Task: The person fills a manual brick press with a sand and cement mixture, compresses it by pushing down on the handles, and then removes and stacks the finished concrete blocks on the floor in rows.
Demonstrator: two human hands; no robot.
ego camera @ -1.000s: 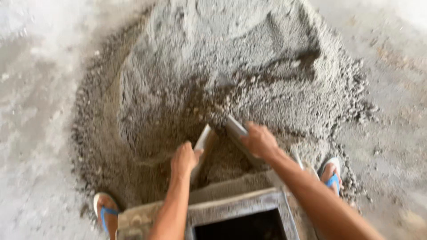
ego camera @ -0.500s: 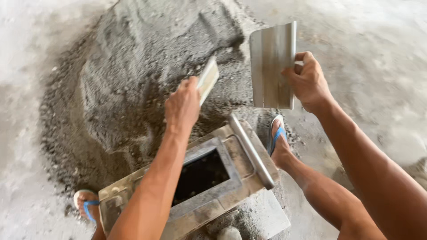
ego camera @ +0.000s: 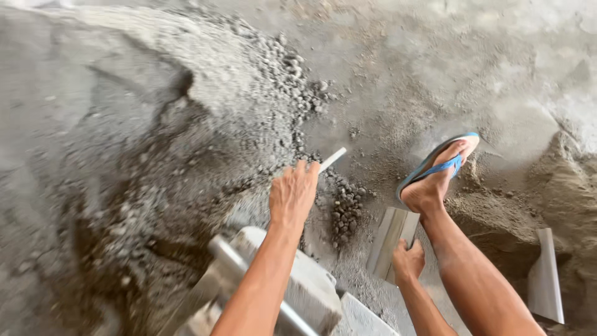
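My left hand (ego camera: 292, 194) is shut on a thin flat metal strip (ego camera: 334, 158) whose pale end sticks out past my fingers, over the edge of a grey sand-and-gravel heap (ego camera: 155, 124). Under my left forearm lies a metal block mould (ego camera: 311, 292) with a tube handle (ego camera: 230, 261), dusted with the mix. My right hand (ego camera: 407, 261) is lower and grips a flat metal plate (ego camera: 388, 239) that stands on edge against the ground. My right foot in a blue flip-flop (ego camera: 438, 168) is lifted on its heel just beside that plate.
Loose pebbles (ego camera: 345, 208) are scattered between the heap and my foot. A second metal plate (ego camera: 546, 277) leans in a brown sand mound (ego camera: 559, 186) at the right. Bare concrete floor (ego camera: 435, 50) lies beyond.
The view has swung right. My right hand has dropped from head height down to the ground with the plate. The mould now sits at the bottom edge, and my right foot has lifted.
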